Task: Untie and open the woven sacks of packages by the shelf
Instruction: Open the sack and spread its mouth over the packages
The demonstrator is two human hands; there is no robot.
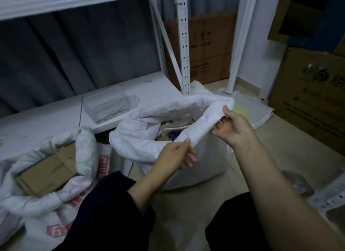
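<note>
White woven sack [186, 138], centre frame beside the shelf [183, 45], stands open, rim rolled down; left hand [175, 153] and right hand [233, 127] both pinch the near rim. Second opened sack [46, 176] lower left holds a cardboard box [46, 172]

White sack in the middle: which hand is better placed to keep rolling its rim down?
Right, probably. The right hand pinches the rolled rim of the white sack on its near-right edge, at the roll's high end. The left hand holds the same rim lower down, where it is already folded.
</note>
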